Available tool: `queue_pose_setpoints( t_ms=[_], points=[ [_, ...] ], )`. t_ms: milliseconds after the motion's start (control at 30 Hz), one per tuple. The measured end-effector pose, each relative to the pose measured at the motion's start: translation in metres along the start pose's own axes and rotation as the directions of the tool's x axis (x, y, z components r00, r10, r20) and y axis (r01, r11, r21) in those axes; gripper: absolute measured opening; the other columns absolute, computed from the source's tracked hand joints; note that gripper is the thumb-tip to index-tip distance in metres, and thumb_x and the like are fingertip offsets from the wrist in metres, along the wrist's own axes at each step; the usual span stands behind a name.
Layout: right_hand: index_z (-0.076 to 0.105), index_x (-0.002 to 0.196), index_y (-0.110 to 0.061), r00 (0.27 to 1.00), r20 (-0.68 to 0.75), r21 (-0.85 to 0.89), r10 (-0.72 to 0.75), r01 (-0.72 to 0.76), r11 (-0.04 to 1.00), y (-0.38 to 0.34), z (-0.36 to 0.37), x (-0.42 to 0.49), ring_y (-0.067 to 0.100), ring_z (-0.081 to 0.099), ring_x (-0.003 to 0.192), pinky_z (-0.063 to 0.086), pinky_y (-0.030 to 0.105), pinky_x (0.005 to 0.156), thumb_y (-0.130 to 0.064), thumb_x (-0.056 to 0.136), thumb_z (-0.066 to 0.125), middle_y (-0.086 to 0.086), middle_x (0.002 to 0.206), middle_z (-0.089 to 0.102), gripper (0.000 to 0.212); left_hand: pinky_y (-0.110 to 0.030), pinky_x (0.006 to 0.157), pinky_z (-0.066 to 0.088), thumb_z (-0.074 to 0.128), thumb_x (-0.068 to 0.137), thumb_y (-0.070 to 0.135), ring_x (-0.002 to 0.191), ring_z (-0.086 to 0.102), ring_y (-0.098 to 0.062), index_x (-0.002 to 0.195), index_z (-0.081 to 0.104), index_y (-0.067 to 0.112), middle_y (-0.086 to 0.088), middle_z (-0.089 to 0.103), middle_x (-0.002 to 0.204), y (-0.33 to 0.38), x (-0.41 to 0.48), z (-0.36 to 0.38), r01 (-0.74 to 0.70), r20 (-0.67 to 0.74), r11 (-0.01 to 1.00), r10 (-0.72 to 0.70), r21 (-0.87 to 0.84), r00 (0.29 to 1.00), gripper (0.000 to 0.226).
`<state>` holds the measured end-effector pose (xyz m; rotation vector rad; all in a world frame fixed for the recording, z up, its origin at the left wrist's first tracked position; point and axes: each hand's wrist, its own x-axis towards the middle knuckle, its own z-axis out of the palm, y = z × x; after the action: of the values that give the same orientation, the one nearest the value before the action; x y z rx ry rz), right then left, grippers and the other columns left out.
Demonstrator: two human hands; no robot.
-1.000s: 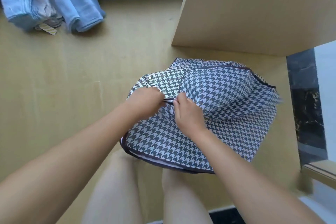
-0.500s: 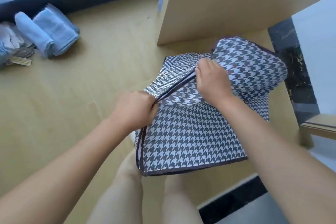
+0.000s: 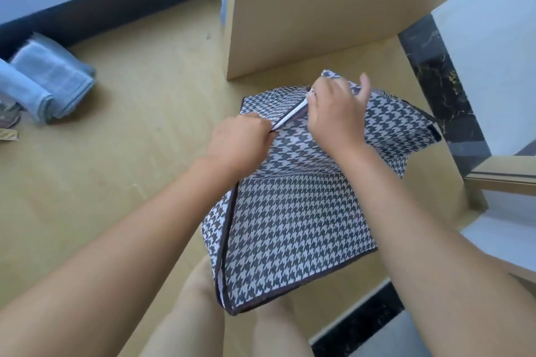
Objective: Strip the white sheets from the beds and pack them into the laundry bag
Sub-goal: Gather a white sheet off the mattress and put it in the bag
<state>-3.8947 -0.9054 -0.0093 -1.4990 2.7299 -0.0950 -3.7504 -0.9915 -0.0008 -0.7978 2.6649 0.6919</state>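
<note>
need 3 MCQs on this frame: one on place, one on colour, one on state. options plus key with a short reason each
1. Where do the folded blue towels lie?
A. On the floor, left of the laundry bag
B. On top of the bag
C. Inside a drawer

2. What is the bag's pattern?
A. Plain white
B. Dark-and-white houndstooth
C. Red stripes

3. What are the hands doing?
A. Both hang free
B. Both hold towels
C. The left hand and right hand both hold the bag at its top seam

Key:
1 A: the towels sit on the floor at the far left, apart from the bag.
2 B: the houndstooth check covers every visible panel.
3 C: the left hand grips one end of the seam, and the right hand pinches its edge further along.
</note>
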Motion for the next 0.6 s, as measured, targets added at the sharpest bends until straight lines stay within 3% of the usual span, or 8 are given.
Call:
queue_pose_setpoints(
  t_ms=[100,200,233,300,367,467,533,600],
  points=[
    [0.054,0.086,-0.008,0.999,0.007,-0.081,0.034,-0.033,0.996,-0.007,-0.005,0.001,0.027,0.057,0.085,0.012,0.065,0.109,-0.010,0.094,0.044,0.003,0.078,0.059,0.012,-0.032,0.062,0.031,0.040,0.101,0.033,0.091,0.057,-0.032,0.090,0.057,0.013,-0.007,0.055,0.093,0.003,0.002,-0.008,-0.022,0.053,0.996,0.018,0.085,0.998,0.029],
    [0.049,0.106,-0.007,0.974,0.228,-0.228,0.013,0.041,0.973,-0.002,-0.020,0.005,0.025,0.054,0.079,0.007,0.059,0.112,-0.004,0.092,0.037,0.000,0.070,0.053,0.019,-0.030,0.062,0.033,0.046,0.097,0.031,0.077,0.048,-0.029,0.082,0.048,0.013,-0.006,0.049,0.083,0.013,0.014,-0.016,0.046,0.117,0.993,-0.058,0.107,0.991,0.024],
    [0.044,0.118,-0.004,0.948,0.319,-0.254,0.009,0.076,0.964,0.002,-0.024,0.001,0.024,0.051,0.072,0.017,0.054,0.111,-0.002,0.091,0.035,-0.001,0.065,0.049,0.029,-0.030,0.062,0.035,0.049,0.094,0.030,0.078,0.049,-0.029,0.086,0.053,0.011,-0.005,0.053,0.085,0.016,0.018,-0.018,0.072,0.145,0.993,-0.085,0.090,0.986,0.021],
    [0.032,0.129,0.000,0.897,0.440,-0.226,0.030,0.078,0.971,0.012,-0.032,-0.018,0.019,0.041,0.054,0.042,0.036,0.077,-0.001,0.089,0.037,-0.003,0.060,0.042,0.041,-0.030,0.068,0.041,0.053,0.090,0.033,0.092,0.057,-0.029,0.106,0.061,0.013,-0.005,0.062,0.101,0.025,0.029,-0.018,0.063,0.181,0.998,-0.065,0.015,0.981,0.027],
    [0.031,0.125,-0.002,0.868,0.492,-0.180,0.063,0.030,0.983,0.024,-0.033,-0.046,0.015,0.035,0.046,0.027,0.027,0.047,-0.003,0.091,0.038,-0.003,0.058,0.039,0.035,-0.032,0.083,0.044,0.058,0.088,0.044,0.114,0.054,-0.026,0.128,0.054,0.022,-0.005,0.057,0.124,0.039,0.039,-0.017,-0.029,0.238,0.998,0.041,-0.054,0.970,0.047],
    [0.037,0.118,-0.004,0.878,0.473,-0.095,0.078,-0.037,0.995,0.038,-0.026,-0.072,0.019,0.035,0.046,0.016,0.029,0.043,-0.006,0.097,0.036,0.001,0.063,0.048,0.021,-0.037,0.089,0.047,0.063,0.083,0.054,0.117,0.052,-0.027,0.134,0.048,0.022,-0.007,0.051,0.132,0.065,0.047,0.003,-0.191,0.430,0.981,0.161,0.028,0.888,0.062],
    [0.045,0.114,-0.002,0.918,0.387,0.015,0.083,-0.097,0.995,0.042,-0.020,-0.082,0.024,0.048,0.057,0.015,0.027,0.044,-0.006,0.097,0.042,0.008,0.070,0.059,0.018,-0.035,0.075,0.046,0.059,0.089,0.047,0.103,0.058,-0.028,0.112,0.054,0.013,-0.008,0.060,0.117,0.077,0.046,0.023,-0.228,0.463,0.968,0.156,0.103,0.873,0.041],
    [0.049,0.115,-0.003,0.942,0.321,0.069,0.100,-0.128,0.989,0.041,-0.017,-0.090,0.030,0.059,0.080,0.028,0.028,0.048,-0.007,0.095,0.046,0.011,0.082,0.064,0.021,-0.034,0.068,0.042,0.050,0.096,0.035,0.094,0.059,-0.030,0.096,0.052,0.014,-0.010,0.064,0.106,0.082,0.041,0.036,-0.234,0.401,0.961,0.158,0.149,0.902,0.022]
  ],
)
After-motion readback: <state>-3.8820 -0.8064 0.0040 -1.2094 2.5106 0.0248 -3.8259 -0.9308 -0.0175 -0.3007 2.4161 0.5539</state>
